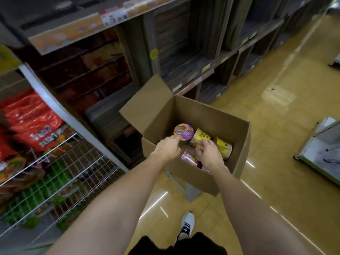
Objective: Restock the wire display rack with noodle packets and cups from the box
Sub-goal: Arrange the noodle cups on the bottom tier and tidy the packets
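Note:
An open cardboard box (237,144) stands on the floor ahead of me with several noodle cups inside. My left hand (168,147) reaches into it, fingertips touching the side of an upright purple-lidded cup (184,131). My right hand (208,151) curls its fingers round a yellow-lidded cup (201,136) lying tilted. Another yellow cup (223,148) lies on its side to the right. A purple cup (189,157) shows between my wrists. The wire display rack (70,162) stands at the left, holding red noodle packets (31,122) above and green ones (36,196) below.
Dark wooden shelving (184,52) runs along the aisle behind the box. A white shelf unit (322,150) stands at the right edge. The floor (276,126) is glossy yellow. My white shoe (186,225) is just behind the box.

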The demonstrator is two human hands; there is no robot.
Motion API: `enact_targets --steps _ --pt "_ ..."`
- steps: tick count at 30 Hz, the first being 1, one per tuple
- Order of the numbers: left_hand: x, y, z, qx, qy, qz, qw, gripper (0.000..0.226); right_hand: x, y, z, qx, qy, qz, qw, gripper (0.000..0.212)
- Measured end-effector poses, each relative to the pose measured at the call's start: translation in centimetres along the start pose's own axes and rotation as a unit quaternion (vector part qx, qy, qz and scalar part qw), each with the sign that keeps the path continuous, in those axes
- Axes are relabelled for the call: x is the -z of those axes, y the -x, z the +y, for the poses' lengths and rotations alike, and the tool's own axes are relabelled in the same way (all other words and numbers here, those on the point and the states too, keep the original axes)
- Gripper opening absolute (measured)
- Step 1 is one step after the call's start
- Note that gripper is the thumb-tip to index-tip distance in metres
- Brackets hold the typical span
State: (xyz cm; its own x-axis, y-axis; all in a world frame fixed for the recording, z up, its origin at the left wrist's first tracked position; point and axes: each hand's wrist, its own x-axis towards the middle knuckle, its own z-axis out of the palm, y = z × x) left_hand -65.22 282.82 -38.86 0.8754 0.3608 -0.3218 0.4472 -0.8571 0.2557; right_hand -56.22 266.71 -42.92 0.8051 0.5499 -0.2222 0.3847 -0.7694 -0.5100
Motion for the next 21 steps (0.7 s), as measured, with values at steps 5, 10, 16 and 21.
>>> enact_targets --steps 5,10,16,21 --pt "-1.4 -4.2 1.9 -0.004 0.010 -0.028 1.000 0.036 0.3 -1.8 3.9 -0.059 -0.017 -0.015 0.998 0.033" --pt "-3.6 -7.7 2.4 -0.015 0.028 -0.058 0.998 0.029 -0.6 -4.3 5.6 -0.087 -0.027 -0.038 0.995 0.039" --pt "-6.3 -12.8 3.0 -0.030 0.054 -0.111 0.992 0.033 -2.8 -7.6 7.5 -0.163 -0.067 -0.035 0.984 0.041" --pt "-8.6 -17.1 3.0 -0.019 0.091 -0.143 0.985 0.037 -4.5 -9.9 8.1 -0.257 -0.138 -0.029 0.956 0.044"
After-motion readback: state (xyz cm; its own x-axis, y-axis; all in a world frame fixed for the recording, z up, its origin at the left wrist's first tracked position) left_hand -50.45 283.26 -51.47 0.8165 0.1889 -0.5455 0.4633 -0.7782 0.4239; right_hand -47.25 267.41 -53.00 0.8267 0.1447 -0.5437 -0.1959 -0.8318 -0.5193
